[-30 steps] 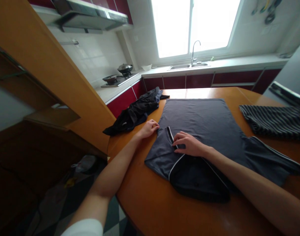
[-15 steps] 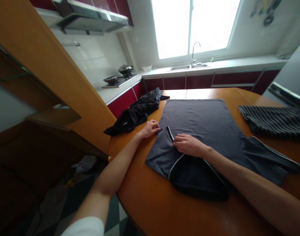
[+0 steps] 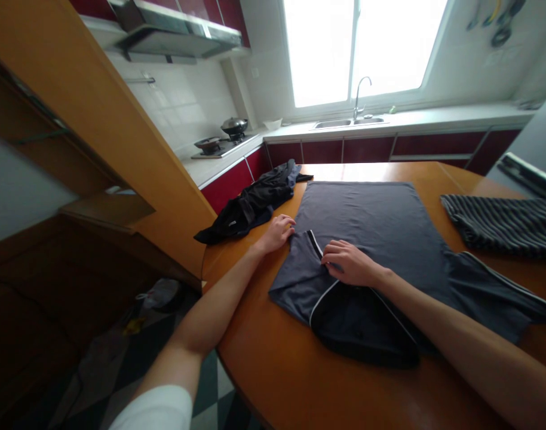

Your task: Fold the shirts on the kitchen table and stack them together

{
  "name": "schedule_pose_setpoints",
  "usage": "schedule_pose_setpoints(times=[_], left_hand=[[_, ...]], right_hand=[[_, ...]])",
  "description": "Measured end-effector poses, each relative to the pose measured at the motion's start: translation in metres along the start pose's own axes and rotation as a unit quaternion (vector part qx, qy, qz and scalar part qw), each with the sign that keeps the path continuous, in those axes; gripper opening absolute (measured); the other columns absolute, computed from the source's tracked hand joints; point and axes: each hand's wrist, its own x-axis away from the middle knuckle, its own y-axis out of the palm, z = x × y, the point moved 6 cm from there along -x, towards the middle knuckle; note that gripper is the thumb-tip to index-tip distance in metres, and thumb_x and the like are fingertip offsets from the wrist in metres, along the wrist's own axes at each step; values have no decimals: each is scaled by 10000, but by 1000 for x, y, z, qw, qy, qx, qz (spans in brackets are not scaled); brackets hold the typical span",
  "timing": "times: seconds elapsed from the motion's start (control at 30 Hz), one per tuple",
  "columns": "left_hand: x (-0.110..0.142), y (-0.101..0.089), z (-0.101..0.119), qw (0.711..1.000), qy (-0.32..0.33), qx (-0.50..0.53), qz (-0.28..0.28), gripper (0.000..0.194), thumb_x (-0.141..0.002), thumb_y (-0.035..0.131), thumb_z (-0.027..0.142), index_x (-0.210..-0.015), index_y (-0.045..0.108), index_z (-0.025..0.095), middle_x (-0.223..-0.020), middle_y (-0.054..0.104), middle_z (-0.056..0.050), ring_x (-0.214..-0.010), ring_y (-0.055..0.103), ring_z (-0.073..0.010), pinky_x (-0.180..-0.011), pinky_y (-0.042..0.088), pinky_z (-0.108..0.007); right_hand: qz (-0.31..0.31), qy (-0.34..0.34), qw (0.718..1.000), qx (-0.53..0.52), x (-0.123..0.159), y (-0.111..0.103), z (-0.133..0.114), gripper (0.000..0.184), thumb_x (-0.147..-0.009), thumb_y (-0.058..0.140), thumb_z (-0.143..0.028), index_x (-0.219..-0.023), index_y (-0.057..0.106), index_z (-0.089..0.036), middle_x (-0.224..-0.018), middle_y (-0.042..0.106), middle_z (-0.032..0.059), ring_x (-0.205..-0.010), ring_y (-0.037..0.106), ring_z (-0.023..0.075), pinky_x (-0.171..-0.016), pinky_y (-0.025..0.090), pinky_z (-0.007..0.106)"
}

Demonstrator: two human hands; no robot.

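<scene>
A grey T-shirt point(image 3: 376, 230) with white piping lies spread flat on the round wooden table point(image 3: 295, 376), its dark collar toward me. The left sleeve is folded inward over the body. My left hand point(image 3: 278, 232) pinches the fabric at the folded edge near the sleeve's far corner, fingers curled. My right hand point(image 3: 350, 263) rests on the shirt beside the sleeve's striped hem, fingers bent and pressing the cloth down. The right sleeve point(image 3: 492, 292) lies spread out flat.
A crumpled black garment point(image 3: 255, 202) lies at the table's far left edge. A striped garment point(image 3: 501, 222) lies at the far right. Beyond are a kitchen counter with a sink point(image 3: 344, 123), a stove with pans point(image 3: 223, 137), and a wooden partition point(image 3: 120, 137) on the left.
Both hands stay on the folded left sleeve; my right hand's fingers have curled in slightly. The view has shifted a little to the right.
</scene>
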Motion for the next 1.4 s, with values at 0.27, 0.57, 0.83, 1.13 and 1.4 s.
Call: schedule_pose_setpoints(times=[0.27,0.57,0.83,1.13,1.4], left_hand=[[22,38,63,992,52,-23,-116,463,-1021,382,267,-1449,516,150,-1536,478,-121,-1459,390,-246,-1208,305,-403],[26,66,48,984,-12,-77,-159,687,-1038,309,531,-1580,287,109,-1667,172,-163,-1556,104,-277,-1248,96,-465],[1,28,-3,997,-78,-4,-19,373,-1004,382,293,-1195,673,159,-1363,605,-150,-1328,517,-258,-1155,347,-449],[3,6,-35,994,-102,-41,-26,301,-688,515,13,-774,726,210,-1096,640,-66,-1090,576,-251,-1063,416,-457],[3,-4,-31,991,-109,-73,31,246,-805,512,89,-828,725,211,-1135,600,-92,-1136,537,-283,-1051,414,-473]], right_hand=[[25,34,999,-19,-1,2,8,246,-941,516,-162,-1062,717,-236,-1053,707,83,-1008,601,237,-881,464,387],[32,58,997,-34,4,7,15,315,-957,526,-188,-1211,702,-250,-1205,678,91,-1126,593,239,-996,486,415],[-3,65,997,-47,4,13,18,303,-977,551,-282,-1225,722,-255,-1322,669,93,-1227,592,271,-1063,464,483],[6,71,996,-54,4,14,21,297,-971,576,-299,-1227,724,-270,-1315,673,98,-1214,607,273,-1058,466,481],[3,74,996,-48,4,16,21,298,-983,559,-303,-1232,719,-274,-1314,671,88,-1211,606,265,-1058,467,472]])
